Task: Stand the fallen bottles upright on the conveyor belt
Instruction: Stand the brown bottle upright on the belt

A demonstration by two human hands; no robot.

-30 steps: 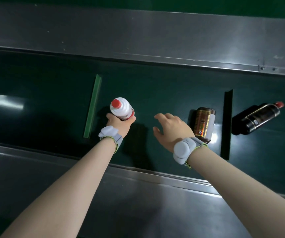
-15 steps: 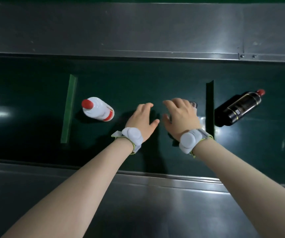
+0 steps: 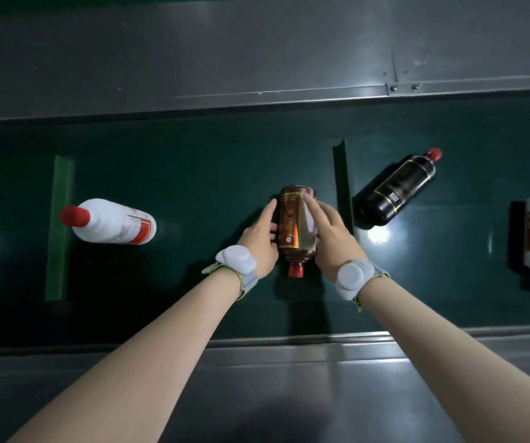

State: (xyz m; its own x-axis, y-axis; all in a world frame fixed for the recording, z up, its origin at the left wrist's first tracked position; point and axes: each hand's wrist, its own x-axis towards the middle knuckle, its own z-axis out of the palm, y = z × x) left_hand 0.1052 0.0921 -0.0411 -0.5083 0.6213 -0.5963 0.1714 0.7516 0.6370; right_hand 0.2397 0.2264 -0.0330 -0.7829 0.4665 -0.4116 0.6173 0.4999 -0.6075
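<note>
Left hand [image 3: 259,247] joined right hand [image 3: 332,238] gripping brown bottle [image 3: 297,225].

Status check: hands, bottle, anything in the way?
Left hand and right hand both clamped on brown bottle, red cap toward the person, not yet upright. White bottle stands left. Black bottle lies right, beyond belt cleat. Nothing blocking.

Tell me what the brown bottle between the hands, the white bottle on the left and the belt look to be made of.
Brown red-capped bottle: glossy, probably glazed ceramic or glass; it shows soft highlights and a foil label glinting rainbow. White red-capped bottle: opaque and smooth, likely glazed ceramic or plastic. Dark green conveyor belt: smooth rubber or PVC by its look, mirroring the overhead lights.
</note>
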